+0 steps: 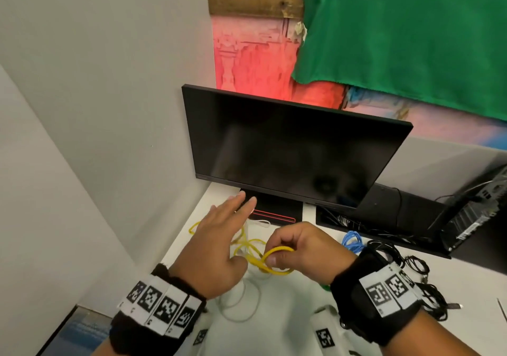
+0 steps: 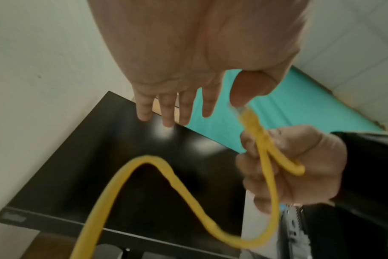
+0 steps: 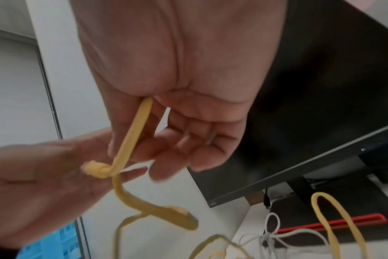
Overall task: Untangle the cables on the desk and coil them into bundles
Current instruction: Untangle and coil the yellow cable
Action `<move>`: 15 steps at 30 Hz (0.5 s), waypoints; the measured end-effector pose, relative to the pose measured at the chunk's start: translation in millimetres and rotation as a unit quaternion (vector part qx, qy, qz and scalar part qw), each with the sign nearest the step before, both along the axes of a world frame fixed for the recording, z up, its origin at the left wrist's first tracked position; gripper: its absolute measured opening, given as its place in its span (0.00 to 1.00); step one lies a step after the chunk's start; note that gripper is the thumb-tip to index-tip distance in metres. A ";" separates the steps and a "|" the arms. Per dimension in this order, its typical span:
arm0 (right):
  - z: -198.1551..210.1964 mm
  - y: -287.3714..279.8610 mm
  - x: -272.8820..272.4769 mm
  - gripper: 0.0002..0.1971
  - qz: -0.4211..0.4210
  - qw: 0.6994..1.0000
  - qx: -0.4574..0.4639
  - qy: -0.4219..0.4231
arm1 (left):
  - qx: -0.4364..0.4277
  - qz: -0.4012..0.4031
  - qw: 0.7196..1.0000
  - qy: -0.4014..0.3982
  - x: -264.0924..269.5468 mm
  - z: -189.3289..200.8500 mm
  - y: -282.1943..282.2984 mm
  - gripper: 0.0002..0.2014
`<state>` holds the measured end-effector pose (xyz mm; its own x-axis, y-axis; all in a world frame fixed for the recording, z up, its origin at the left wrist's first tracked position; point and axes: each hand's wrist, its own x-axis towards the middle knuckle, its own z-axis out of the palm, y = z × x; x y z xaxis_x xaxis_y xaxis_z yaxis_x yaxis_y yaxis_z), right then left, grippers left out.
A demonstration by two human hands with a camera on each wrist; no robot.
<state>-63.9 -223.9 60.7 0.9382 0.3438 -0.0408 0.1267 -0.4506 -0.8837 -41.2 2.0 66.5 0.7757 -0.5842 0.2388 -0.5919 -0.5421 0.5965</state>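
**Yellow cable looped above the counter**

While the right hand [image 1: 300, 248] pinches a small loop of the thin yellow rubbery cable [image 1: 277, 261], the left hand [image 1: 219, 241] spreads its fingers wide just beside it, thumb touching the cable's end, above the white counter [image 1: 285, 309].

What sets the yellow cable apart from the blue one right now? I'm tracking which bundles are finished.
The yellow cable is in work: the right hand pinches a small loop of it, and the rest trails loose over the desk under the left hand. The blue cable lies untouched, gathered in a compact bunch to the right. The yellow cable spreads wide; the blue one stays tight. Both rest on the white desk before the monitor.
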 end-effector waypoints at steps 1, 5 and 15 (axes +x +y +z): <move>1.2 -0.1 1.3 0.04 0.003 1.000 -0.006 0.001 | 0.025 -0.011 1.000 -0.010 -0.5 3.8 1.0 0.44; 2.4 2.5 2.9 0.05 -0.011 0.997 0.072 0.015 | -0.040 -0.090 0.988 0.116 -1.7 -0.2 -3.3 0.40; 3.3 -15.8 2.0 0.15 -0.060 0.888 0.434 0.142 | -0.226 0.084 0.910 0.338 5.5 -50.9 -5.7 0.18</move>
